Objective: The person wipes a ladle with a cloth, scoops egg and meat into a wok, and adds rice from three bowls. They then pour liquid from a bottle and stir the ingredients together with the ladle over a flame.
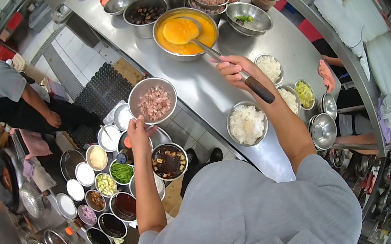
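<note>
Both closed | left grip (139, 133): metal bowl (135, 101), pinkish diced pieces (154, 104) | right grip (234, 70): ladle (207, 50), glossy yellow liquid (178, 31)

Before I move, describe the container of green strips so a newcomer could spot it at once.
Left of the long steel counter stands a crowd of round containers. The container of green strips sits beside the one of pale cubes. Only it, among them, is filled with bright green, stringy pieces.

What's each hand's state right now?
Left hand: closed on the rim of a metal bowl of chopped meat.
Right hand: closed around a ladle.
</note>
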Demonstrator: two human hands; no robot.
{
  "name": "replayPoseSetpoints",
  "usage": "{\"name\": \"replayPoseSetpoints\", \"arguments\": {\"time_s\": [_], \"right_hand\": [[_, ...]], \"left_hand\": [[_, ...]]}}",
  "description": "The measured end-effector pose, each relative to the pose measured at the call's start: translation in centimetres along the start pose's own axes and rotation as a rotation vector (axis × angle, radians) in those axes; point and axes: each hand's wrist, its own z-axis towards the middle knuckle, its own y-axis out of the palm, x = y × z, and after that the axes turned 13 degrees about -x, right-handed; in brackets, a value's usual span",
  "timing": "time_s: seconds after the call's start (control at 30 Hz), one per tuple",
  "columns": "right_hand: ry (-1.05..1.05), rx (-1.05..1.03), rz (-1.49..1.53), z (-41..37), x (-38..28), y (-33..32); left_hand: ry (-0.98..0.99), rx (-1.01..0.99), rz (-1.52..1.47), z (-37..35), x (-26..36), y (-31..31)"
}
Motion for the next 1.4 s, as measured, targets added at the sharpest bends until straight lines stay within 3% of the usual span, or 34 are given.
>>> {"name": "replayPoseSetpoints", "arguments": {"time_s": [0.37,0.67,0.87,0.97,1.2,1.4], "right_hand": [[-0.047,0.017,0.111,-4.0,-1.0,6.5],[-0.075,-0.082,0.056,-5.2,-1.5,9.1],[-0.107,-0.028,0.086,-5.5,-1.5,9.6],[-0.076,-0.099,0.05,-6.0,-1.2,9.5],[-0.044,-0.131,0.005,-8.4,0.6,10.6],[-0.07,-0.038,-0.014,-12.0,3.6,11.4]], "left_hand": [[0.047,-0.105,0.059,2.3,4.5,3.2],[0.016,-0.189,0.035,2.6,3.8,4.1],[-0.065,-0.283,-0.052,6.7,5.1,9.9],[-0.056,-0.276,-0.066,10.3,4.7,12.8],[0.042,-0.119,0.025,13.9,5.6,17.8],[0.195,-0.187,0.006,14.8,2.8,17.6]]}}
